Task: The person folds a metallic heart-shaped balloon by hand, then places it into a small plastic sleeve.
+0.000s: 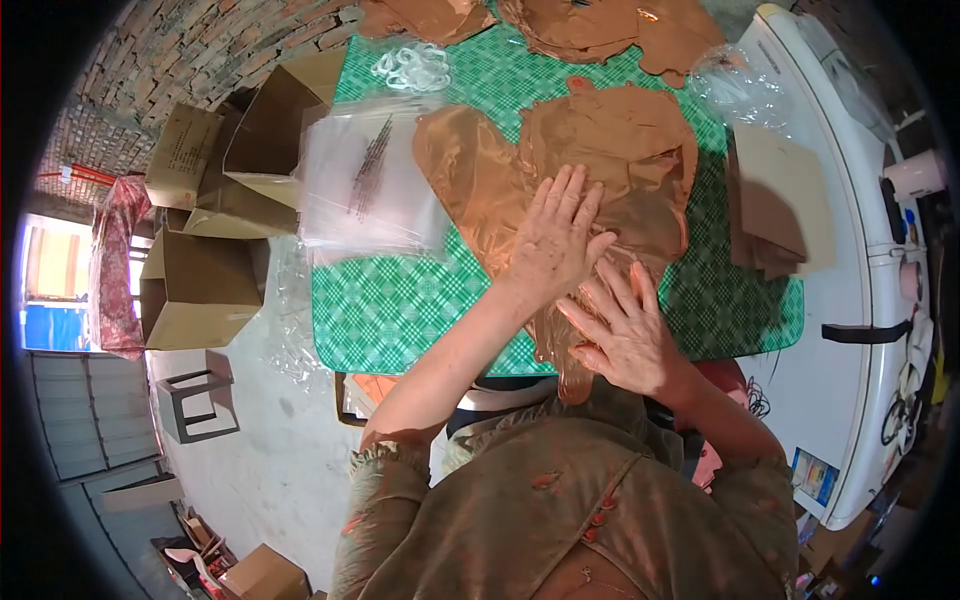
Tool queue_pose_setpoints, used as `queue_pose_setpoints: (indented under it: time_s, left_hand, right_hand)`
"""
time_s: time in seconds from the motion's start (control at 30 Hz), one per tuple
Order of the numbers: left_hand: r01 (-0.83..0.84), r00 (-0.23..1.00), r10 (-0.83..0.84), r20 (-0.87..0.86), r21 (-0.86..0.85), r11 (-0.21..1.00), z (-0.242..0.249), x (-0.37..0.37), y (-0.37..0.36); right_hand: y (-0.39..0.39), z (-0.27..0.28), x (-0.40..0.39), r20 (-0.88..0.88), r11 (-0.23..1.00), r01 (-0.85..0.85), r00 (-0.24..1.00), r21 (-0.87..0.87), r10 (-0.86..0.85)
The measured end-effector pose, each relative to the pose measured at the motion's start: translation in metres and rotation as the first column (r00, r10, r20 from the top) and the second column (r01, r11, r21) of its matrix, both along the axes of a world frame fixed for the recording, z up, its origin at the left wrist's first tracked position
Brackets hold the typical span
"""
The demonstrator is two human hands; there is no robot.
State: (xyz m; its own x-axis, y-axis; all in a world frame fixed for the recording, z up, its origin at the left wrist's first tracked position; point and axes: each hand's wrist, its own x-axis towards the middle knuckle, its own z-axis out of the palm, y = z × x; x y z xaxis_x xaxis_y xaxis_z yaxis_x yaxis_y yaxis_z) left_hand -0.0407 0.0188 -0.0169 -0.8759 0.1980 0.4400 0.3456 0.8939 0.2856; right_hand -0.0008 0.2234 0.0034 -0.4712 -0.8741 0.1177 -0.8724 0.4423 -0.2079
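Observation:
A flat, shiny copper-brown piece [460, 160] of thin film, resembling a deflated foil balloon, lies on the green checked tabletop [400, 310]. It is beside and partly over a stack of similar brown pieces [620, 120]. My left hand [560, 240] rests palm down on the film, fingers stretched out together. Closer to my body, my right hand [625, 335] lies over its narrow lower part with fingers spread. A narrow brown end [574, 383] hangs past the table's front edge. What lies under both palms is hidden.
Clear plastic bags [370, 190] are stacked at the left, below a bundle of white ties [413, 67]. More brown pieces [590, 30] lie at the far edge. Cardboard sheets [775, 190] stand at the right near a white appliance [835, 300]. Open cartons [205, 280] are left of the table.

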Motion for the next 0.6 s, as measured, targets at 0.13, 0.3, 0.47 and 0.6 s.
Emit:
queue_pose_setpoints:
  time_s: [0.13, 0.3, 0.47, 0.6]
  left_hand:
    - [-0.016, 1.0, 0.016, 0.004, -0.013, 1.0, -0.002, -0.001, -0.002]
    - [-0.161, 0.987, 0.161, -0.031, -0.022, 0.987, -0.003, -0.003, -0.004]
    - [-0.321, 0.946, 0.32, -0.055, -0.012, 0.947, -0.001, -0.009, -0.024]
    - [-0.306, 0.946, 0.306, -0.104, 0.013, 0.952, -0.005, -0.011, -0.034]
  right_hand:
    - [0.0, -0.002, 0.0, -0.005, 1.0, -0.001, 1.0, -0.003, 0.001]
    - [-0.001, 0.003, 0.0, 0.016, 0.999, -0.001, 1.0, -0.04, 0.001]
    - [0.001, 0.009, -0.001, 0.066, 0.995, 0.008, 0.998, -0.1, -0.001]
    - [0.004, 0.007, -0.004, 0.046, 0.983, 0.009, 0.999, -0.184, -0.001]
